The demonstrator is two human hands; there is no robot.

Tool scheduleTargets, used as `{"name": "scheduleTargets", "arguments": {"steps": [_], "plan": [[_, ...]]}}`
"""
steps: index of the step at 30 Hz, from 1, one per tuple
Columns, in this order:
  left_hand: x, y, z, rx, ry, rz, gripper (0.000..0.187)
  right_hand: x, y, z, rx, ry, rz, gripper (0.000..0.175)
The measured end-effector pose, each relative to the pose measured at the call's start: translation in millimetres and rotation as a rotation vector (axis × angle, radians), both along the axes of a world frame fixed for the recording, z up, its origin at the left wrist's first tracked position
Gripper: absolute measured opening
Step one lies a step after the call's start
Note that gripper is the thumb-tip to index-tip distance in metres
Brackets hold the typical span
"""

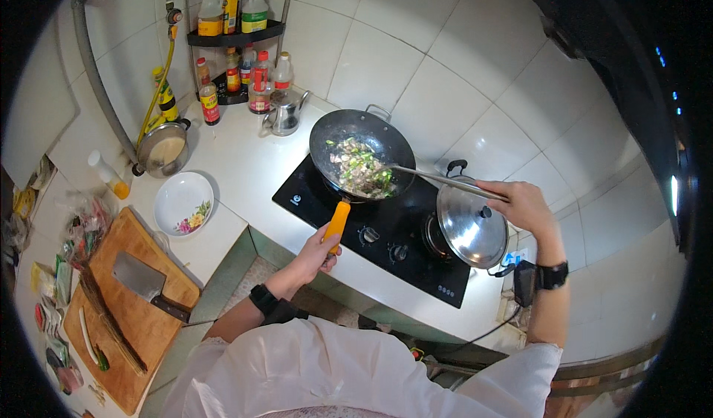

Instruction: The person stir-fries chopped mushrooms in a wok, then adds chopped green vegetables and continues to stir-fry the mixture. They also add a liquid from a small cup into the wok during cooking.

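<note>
My left hand [307,260] grips the yellow handle [337,225] of a dark wok [328,134], which is on the left burner of a black gas cooktop [356,256]. Held in my right hand [523,206] is the long metal handle of a cooking spatula [445,181]. The spatula's far end dips into the food in the wok, so its blade is mostly hidden. Chopped pale pieces mixed with green pepper bits [359,167] fill the middle and near side of the wok.
A lidded metal pot [468,234] occupies the right burner. On the left counter are a floral plate [175,203], a pot of pale liquid [164,150], and a wooden cutting board [111,273] bearing a cleaver [139,276]. A metal kettle [285,114] stands near the sauce bottles [260,83].
</note>
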State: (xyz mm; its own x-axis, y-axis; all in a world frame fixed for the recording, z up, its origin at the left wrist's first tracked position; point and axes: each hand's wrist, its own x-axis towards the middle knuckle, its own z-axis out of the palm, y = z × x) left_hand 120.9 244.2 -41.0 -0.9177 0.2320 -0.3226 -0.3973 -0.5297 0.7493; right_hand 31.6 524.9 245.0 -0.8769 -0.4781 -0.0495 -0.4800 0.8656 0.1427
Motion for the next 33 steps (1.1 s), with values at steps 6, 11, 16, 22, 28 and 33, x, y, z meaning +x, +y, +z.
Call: {"name": "scheduleTargets", "arguments": {"steps": [6, 11, 16, 22, 28, 33], "plan": [[0, 1, 0, 0.004, -0.010, 0.008, 0.043, -6, -36, -49, 0.124, 0.072, 0.061, 0.031], [-2, -1, 0, 0.007, 0.054, 0.003, 0.043, -51, -50, -125, 0.008, 0.299, 0.055, 0.033], [1, 0, 1, -0.016, 0.009, 0.002, 0.043, -80, -61, -152, -0.102, 0.410, 0.104, 0.039], [1, -1, 1, -0.011, 0.017, 0.002, 0.040, -70, -21, -134, 0.154, 0.122, -0.013, 0.042], [-1, -1, 0, -0.019, 0.024, -0.003, 0.041, -41, 18, -14, 0.030, 0.113, 0.027, 0.033], [-2, -1, -2, -0.016, 0.007, 0.008, 0.041, -44, -7, -26, 0.157, 0.133, 0.156, 0.028]]}}
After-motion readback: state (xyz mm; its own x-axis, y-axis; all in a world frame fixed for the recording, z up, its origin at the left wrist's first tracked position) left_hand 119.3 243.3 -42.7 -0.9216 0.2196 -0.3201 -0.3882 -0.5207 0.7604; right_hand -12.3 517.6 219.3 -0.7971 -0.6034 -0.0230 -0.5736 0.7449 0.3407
